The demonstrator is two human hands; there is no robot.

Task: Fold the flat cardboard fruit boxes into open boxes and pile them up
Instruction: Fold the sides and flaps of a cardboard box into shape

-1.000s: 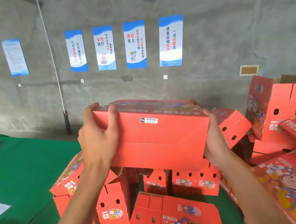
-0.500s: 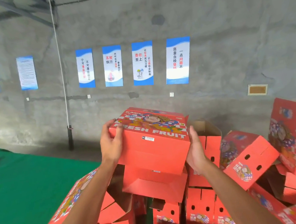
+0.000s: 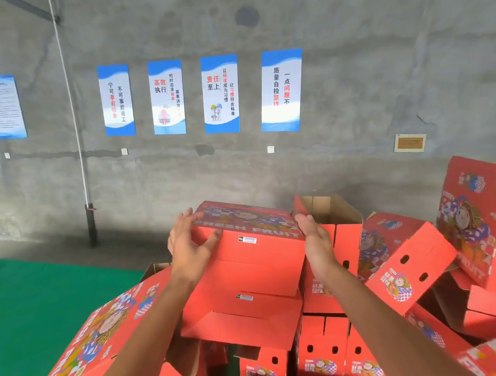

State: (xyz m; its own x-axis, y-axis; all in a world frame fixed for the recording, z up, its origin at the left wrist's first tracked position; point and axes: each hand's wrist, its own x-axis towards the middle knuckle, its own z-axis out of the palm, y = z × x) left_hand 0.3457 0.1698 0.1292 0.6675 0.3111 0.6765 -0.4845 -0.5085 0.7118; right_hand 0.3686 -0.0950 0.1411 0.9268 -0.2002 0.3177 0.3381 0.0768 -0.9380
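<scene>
Box (image 3: 247, 249) sits folded on top of the pile (image 3: 320, 361), printed face up, its long axis running left to right between our two hands. Our left hand (image 3: 190, 249) lies at its left end, fingers spread and nearly straight, thumb on the front face, fingertips at the top edge. Our right hand (image 3: 315, 239) stands just beside the right end, palm inward, fingers straight; we cannot tell whether it touches. Neither hand grips. Both are equally near, so we judge the next move to be drawing straight back.

Top box (image 3: 256, 248) on pile (image 3: 322, 354), between hands (image 3: 316, 242).
</scene>
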